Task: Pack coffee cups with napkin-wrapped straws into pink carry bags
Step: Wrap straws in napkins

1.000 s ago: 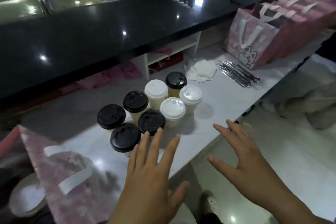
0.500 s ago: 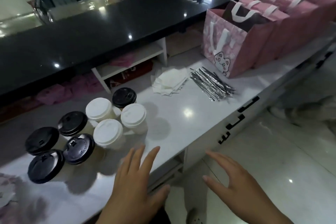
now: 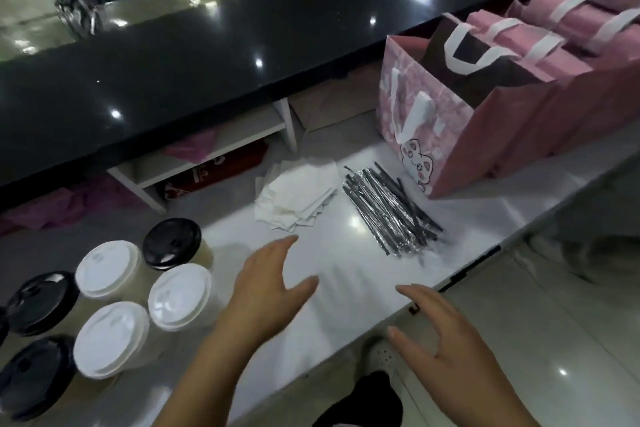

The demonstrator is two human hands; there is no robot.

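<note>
Head view:
- Left hand (image 3: 266,291): fingers spread, nothing held, over white bench (image 3: 346,274) just right of lidded coffee cups (image 3: 180,291); contact with bench unclear.
- Right hand (image 3: 446,340): also spread and empty, past bench edge.
- Napkin stack (image 3: 298,198) and shiny-wrapped straws (image 3: 388,211) lie side by side mid-bench. Open pink carry bag (image 3: 426,135) stands just beyond straws.
- Handling, judged:
  - Napkins thin, limp: pinch 1 by corner.
  - Straws light, slick: pinch 1 mid-length.
  - Cups probably full, walls soft: grip wall below lid, keep upright.

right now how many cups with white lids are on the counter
3 white-lidded cups: one at the back beside a black-lidded cup, one nearest the left hand, one in front. More may sit past the left edge.
</note>
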